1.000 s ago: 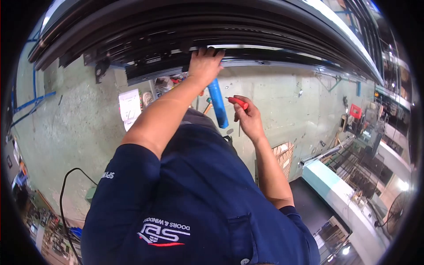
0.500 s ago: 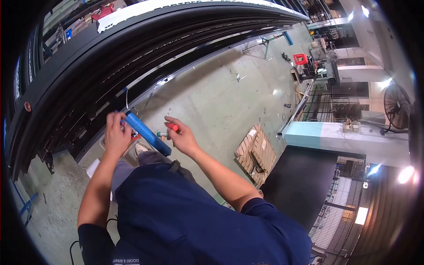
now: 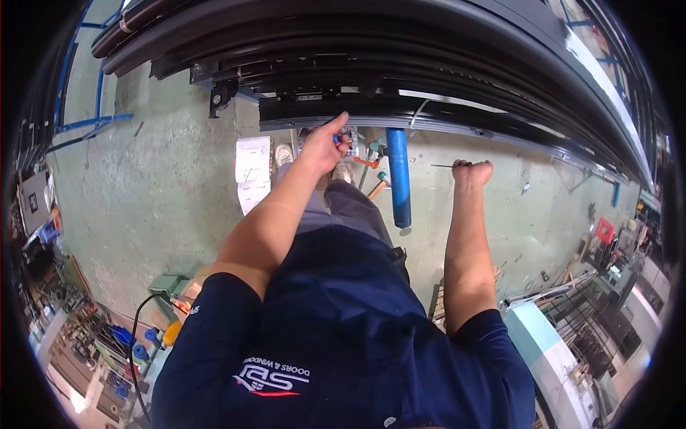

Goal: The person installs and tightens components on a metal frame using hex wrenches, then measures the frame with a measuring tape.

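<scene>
Near the front edge of the long black profiles (image 3: pixel 457 118), my left hand (image 3: pixel 324 149) is closed with its thumb up; a bit of blue and red shows at its fingers, too small to name. My right hand (image 3: pixel 471 173) is closed round a screwdriver (image 3: pixel 443 166). Its thin shaft points left, and its handle is hidden in the fist. Between the two hands a blue padded bar (image 3: pixel 399 179) sticks out from under the profiles towards me, touched by neither hand.
A hammer (image 3: pixel 379 186) and other tools are low down between my legs and the blue bar. Paper sheets (image 3: pixel 254 161) lie left of my shoes. A blue rack frame (image 3: pixel 96 121) stands far left, a red crate (image 3: pixel 604 230) far right.
The view has swung back left after a turn to the right. My right hand has moved outward from the blue bar with the screwdriver. My left hand is now off the profiles' top, where it lay earlier.
</scene>
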The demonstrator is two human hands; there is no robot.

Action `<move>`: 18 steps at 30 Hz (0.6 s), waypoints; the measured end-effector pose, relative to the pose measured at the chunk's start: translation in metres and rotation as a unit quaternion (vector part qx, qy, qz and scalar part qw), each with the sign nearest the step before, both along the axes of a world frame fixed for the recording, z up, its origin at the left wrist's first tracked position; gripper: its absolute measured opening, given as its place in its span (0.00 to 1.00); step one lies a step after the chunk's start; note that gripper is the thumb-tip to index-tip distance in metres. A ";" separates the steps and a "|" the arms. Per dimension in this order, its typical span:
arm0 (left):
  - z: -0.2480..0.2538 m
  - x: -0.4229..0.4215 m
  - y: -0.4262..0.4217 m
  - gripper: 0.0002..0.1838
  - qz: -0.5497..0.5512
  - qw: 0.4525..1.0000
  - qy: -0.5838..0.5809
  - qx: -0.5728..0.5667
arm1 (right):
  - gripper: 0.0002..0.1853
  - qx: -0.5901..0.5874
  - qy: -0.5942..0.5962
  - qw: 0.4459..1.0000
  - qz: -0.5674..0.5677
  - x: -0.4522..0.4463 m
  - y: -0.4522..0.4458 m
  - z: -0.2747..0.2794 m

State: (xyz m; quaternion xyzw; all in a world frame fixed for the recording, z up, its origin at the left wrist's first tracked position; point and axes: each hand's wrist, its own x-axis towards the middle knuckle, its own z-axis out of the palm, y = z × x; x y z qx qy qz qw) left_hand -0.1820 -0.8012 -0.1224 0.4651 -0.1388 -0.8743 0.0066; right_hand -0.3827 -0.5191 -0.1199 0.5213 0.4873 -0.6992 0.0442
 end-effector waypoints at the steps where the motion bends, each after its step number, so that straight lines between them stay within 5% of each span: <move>1: -0.003 -0.009 -0.003 0.14 0.039 0.999 -0.007 0.028 | 0.20 -0.027 0.004 1.000 -0.011 -0.008 -0.002 -0.006; 6: -0.001 -0.020 0.006 0.15 0.088 0.995 -0.042 0.001 | 0.28 -0.037 0.010 0.999 0.010 -0.027 -0.012 -0.039; 8: 0.005 -0.022 0.006 0.14 0.090 0.995 -0.043 0.009 | 0.29 -0.264 0.124 0.956 -0.022 -0.033 -0.028 -0.047; 10: 0.005 -0.024 0.006 0.13 0.103 0.993 -0.054 0.008 | 0.31 -0.223 0.094 0.970 -0.003 -0.042 -0.060 -0.035; 12: -0.005 -0.021 0.006 0.13 0.117 0.990 -0.056 0.049 | 0.32 -0.279 0.121 0.946 -0.114 -0.030 -0.088 -0.013; 13: -0.002 -0.023 0.003 0.13 0.122 0.990 -0.056 0.045 | 0.33 -0.379 0.125 0.914 -0.069 -0.031 -0.081 -0.027; 18: 0.001 -0.025 0.005 0.11 0.107 0.992 -0.047 0.042 | 0.32 -0.254 0.104 0.961 -0.005 -0.033 -0.055 -0.040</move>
